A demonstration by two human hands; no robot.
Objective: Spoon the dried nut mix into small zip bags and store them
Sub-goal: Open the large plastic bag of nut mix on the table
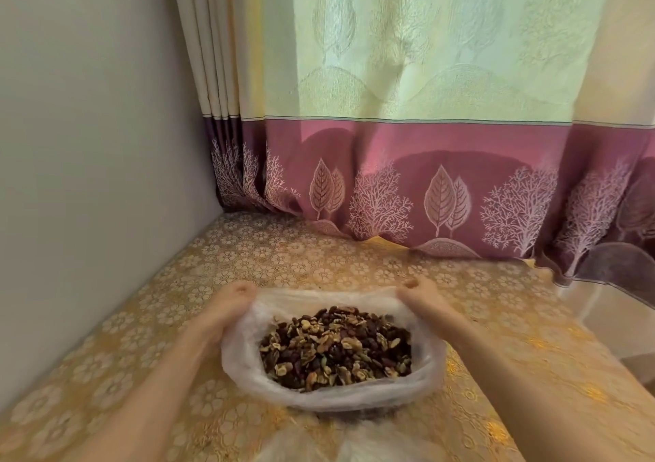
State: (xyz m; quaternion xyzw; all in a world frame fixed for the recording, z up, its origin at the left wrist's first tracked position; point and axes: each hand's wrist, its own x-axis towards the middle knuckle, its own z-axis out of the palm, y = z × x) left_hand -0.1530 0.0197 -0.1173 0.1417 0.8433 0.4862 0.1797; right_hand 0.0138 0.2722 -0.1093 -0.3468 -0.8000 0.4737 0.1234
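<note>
Nut mix (336, 348): heap of walnut pieces and dark dried bits, lying in a translucent plastic bag (244, 362) whose mouth is spread wide. The heap sits between the two sets of fingers and nearer the camera than the fingertips. The bag rests on the table, on a gold floral tablecloth (283, 259). Left hand (227, 309): fingers curled around the bag's left rim at its far corner, film bunched under them; grip plainly on the plastic. Right hand (421, 298): fingers curled over the far right corner of the rim, pinching the film likewise. The far edge of the bag runs in a taut line from one set of fingers to the other; the near edge sags in a loose roll below the heap. Both forearms enter from the bottom of the view, one on each side of the bag. Near the bottom edge, closer to the camera than the bag, lies more clear plastic (358, 440), blurred; cannot tell what it is. Beyond the fingertips the cloth runs to a curtain (425, 164), pale green above and mauve below with leaf and tree patterns, its hem touching the table. Left of the left fingers, a plain wall (88, 142) meets the table edge.
</note>
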